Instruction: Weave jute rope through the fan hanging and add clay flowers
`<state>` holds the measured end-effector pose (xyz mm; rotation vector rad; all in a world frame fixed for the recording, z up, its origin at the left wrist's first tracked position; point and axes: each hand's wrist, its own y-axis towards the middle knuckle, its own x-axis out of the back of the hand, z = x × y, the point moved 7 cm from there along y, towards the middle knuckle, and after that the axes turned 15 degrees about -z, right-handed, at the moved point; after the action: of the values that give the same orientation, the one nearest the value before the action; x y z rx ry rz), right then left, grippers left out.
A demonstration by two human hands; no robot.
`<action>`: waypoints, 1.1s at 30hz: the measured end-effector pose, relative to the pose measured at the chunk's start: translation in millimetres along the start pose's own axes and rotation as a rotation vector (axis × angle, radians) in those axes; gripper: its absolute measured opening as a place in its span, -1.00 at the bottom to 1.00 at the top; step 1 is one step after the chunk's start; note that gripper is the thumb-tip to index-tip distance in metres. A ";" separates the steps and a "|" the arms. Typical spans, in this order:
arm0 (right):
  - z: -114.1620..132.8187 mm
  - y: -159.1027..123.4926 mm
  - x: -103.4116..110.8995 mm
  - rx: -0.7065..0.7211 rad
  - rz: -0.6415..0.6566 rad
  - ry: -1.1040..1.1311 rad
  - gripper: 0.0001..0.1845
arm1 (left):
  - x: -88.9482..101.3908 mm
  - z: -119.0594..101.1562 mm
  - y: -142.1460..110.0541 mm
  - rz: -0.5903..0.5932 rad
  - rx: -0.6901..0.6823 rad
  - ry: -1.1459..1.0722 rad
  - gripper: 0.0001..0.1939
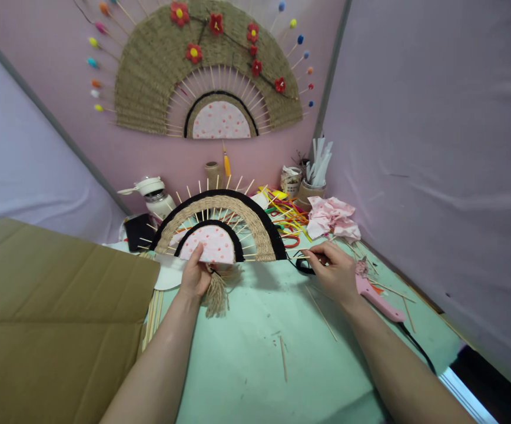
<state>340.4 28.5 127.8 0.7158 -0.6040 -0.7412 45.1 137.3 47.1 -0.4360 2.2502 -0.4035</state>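
Note:
A half-round woven fan point(209, 207) with black borders and thin wooden sticks is held up over the table. My left hand point(196, 277) grips it at the bottom, thumb on the pink-dotted white centre point(213, 242). Below that centre hangs a beige tassel point(216, 294), beside my left fingers. At the fan's right end, my right hand point(332, 271) is closed, its thumb and forefinger pinching the tip of a protruding stick point(297, 257). A loop of black cord point(304, 267) lies just under those fingers; whether they also touch it I cannot tell.
A pink glue gun point(381, 303) with a black cable lies right of my right hand. Cardboard point(61, 306) covers the left. Behind are coloured pipe cleaners point(288, 213), crumpled pink cloth point(332, 217) and a white-lidded bottle point(153, 197). A larger flowered fan point(149, 70) hangs on the wall.

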 end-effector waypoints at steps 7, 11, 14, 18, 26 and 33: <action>5.7 2.1 4.8 0.134 -0.034 0.021 -0.85 | 1.3 -0.7 2.1 0.003 -0.002 0.010 -0.86; 7.2 2.8 3.7 0.175 0.017 0.057 -0.88 | 2.2 -2.9 2.5 -0.030 -0.022 0.013 -0.86; 8.7 3.6 3.4 0.191 0.059 0.082 -0.89 | 2.5 -4.2 2.9 -0.045 -0.033 0.015 -0.87; 9.4 4.5 1.9 0.183 0.128 0.063 -0.89 | 1.6 -5.3 1.7 -0.037 -0.029 0.011 -0.86; 3.1 5.4 0.3 0.016 0.147 0.139 -0.86 | 0.4 -3.8 -2.2 -0.056 -0.012 0.035 -0.82; -12.9 0.4 -6.8 -0.256 0.194 0.215 -0.84 | 2.8 -4.3 1.5 -0.039 -0.004 0.041 -0.88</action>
<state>345.6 38.6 118.7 0.4839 -0.3673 -0.5408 39.7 138.0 47.4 -0.4786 2.2859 -0.4314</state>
